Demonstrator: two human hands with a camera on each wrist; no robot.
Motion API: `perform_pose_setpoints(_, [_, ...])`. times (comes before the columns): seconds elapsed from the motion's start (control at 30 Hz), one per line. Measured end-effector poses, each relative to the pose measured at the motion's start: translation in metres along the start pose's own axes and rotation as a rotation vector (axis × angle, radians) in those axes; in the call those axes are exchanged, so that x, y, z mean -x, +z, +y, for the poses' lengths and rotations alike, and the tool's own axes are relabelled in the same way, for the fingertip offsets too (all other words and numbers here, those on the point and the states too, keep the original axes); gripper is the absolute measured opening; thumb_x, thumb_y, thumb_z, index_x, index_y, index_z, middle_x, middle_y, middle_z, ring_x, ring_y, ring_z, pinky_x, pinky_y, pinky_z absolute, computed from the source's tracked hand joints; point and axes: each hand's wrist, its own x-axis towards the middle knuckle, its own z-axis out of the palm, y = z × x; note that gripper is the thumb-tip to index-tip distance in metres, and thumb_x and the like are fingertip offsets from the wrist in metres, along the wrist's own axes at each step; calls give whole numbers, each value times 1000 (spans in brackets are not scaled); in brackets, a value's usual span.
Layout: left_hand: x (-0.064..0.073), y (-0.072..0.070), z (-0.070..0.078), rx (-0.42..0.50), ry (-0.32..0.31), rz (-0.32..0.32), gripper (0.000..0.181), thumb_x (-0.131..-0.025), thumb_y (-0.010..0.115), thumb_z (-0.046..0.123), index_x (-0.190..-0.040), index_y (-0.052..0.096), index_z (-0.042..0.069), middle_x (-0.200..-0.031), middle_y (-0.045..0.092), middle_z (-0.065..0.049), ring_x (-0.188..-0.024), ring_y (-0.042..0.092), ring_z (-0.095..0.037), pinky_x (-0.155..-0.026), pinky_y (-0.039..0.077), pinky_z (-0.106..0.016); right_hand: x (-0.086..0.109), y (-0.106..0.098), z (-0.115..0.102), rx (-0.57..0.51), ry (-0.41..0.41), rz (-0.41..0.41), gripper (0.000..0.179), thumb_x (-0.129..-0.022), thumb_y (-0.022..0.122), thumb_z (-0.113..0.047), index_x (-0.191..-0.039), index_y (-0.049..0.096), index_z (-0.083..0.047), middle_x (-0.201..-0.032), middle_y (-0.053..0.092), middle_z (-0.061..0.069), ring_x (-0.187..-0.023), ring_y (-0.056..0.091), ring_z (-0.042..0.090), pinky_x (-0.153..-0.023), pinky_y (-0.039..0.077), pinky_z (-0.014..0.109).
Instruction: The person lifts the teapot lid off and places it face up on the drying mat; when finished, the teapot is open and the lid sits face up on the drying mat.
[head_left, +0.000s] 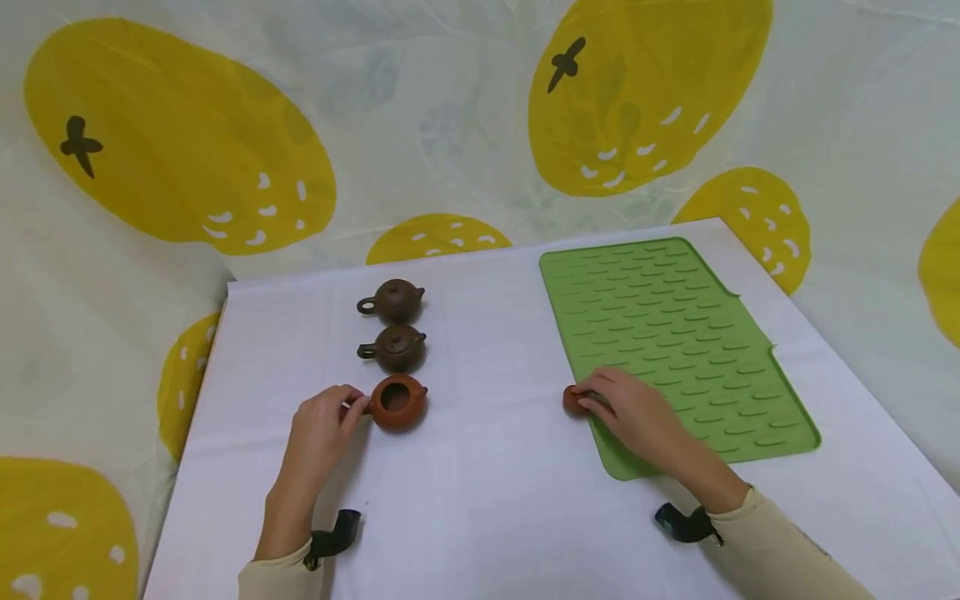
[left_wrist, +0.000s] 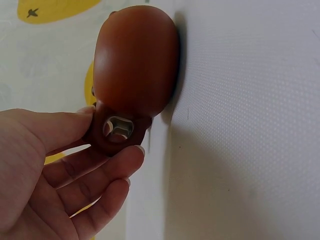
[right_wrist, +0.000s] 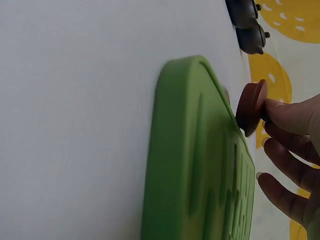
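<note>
A reddish-brown clay teapot stands without its lid on the white-covered table, its round opening facing up. My left hand pinches the handle of this pot; in the left wrist view the thumb and fingers close around the handle. Over the near left edge of the green mat, my right hand pinches the small reddish teapot lid. The right wrist view shows that lid tilted, held by its knob, which the fingertips mostly hide.
Two dark brown teapots with lids on, a far one and a nearer one, line up behind the red pot, spouts to the right. The ridged mat lies on the right side of the table. A fruit-print cloth hangs behind.
</note>
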Motion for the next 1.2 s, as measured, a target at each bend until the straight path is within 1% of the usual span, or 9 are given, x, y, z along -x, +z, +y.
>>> perform_pose_setpoints(0.2, [2, -1, 4, 2, -15, -13, 14, -98, 69, 16, -102, 74, 4, -93, 76, -11, -81, 65, -22, -74, 55, -35, 11, -7, 7, -8, 9, 47, 10, -89, 78, -15, -99, 76, -17, -96, 74, -4, -94, 71, 18, -80, 59, 39])
perform_pose_setpoints(0.37, [2, -3, 4, 10, -12, -13, 14, -97, 69, 15, -102, 74, 3, -94, 76, -12, -81, 65, -22, -74, 55, -36, 11, -7, 7, -22, 45, 24, 8, -90, 78, -18, -97, 76, -18, -96, 77, -3, -95, 72, 20, -81, 59, 41])
perform_pose_setpoints(0.57, [2, -1, 2, -1, -14, -21, 15, -98, 69, 17, -102, 74, 3, -93, 76, -11, -80, 65, -21, -74, 55, -35, 14, -6, 6, -63, 81, -14, 7, -89, 78, -19, -96, 78, -16, -94, 79, -2, -91, 75, 20, -79, 60, 40])
perform_pose_setpoints(0.63, [2, 0, 1, -1, -10, -17, 15, -98, 69, 17, -102, 74, 4, -92, 75, -11, -80, 65, -21, -74, 55, -35, 15, -6, 7, -78, 85, 0, 8, -89, 78, -17, -96, 79, -14, -93, 80, -1, -89, 76, 20, -77, 60, 39])
perform_pose_setpoints(0.8, [1, 0, 0, 4, -4, -9, 14, -98, 69, 17, -101, 74, 4, -91, 75, -10, -79, 65, -21, -73, 54, -34, 18, -10, 13, -113, 78, 88, 8, -85, 81, -11, -93, 80, -10, -87, 81, 2, -81, 77, 19, -70, 61, 35])
perform_pose_setpoints(0.9, [2, 0, 0, 4, 2, -4, 14, -97, 69, 17, -100, 74, 4, -91, 75, -10, -79, 66, -21, -72, 54, -34, 22, -14, 16, -115, 71, 119, 8, -83, 82, -8, -91, 81, -9, -85, 81, 2, -78, 77, 20, -66, 60, 34])
perform_pose_setpoints(1.03, [2, 0, 0, 2, 12, 8, 14, -97, 70, 17, -100, 75, 4, -91, 75, -10, -79, 66, -21, -72, 54, -34, 27, -15, 19, -114, 95, 110, 8, -83, 82, -9, -91, 81, -9, -85, 81, 3, -79, 77, 22, -67, 60, 36])
perform_pose_setpoints(1.2, [2, 1, -1, 2, 20, 13, 13, -97, 70, 16, -99, 74, 4, -91, 75, -10, -79, 66, -21, -72, 54, -34, 33, -14, 26, -130, 159, 72, 8, -88, 78, -10, -96, 79, -9, -89, 81, 4, -82, 77, 24, -69, 60, 37])
